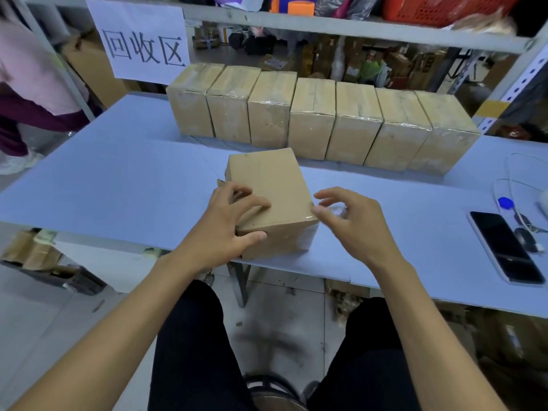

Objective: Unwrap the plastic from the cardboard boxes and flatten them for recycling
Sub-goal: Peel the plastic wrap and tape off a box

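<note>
The left hand (228,221) grips the near left corner of a cardboard box (268,185), fingers curled over its top and thumb pressed on the near face. The box sits at the near edge of the blue table (118,179), between the two hands and turned at an angle. The right hand (350,223) is just beside its right corner, fingers curled, seemingly pinching clear plastic wrap (336,209). Beyond both hands stands a row of wrapped boxes (320,120). Right of the right hand lies a phone (504,247).
</note>
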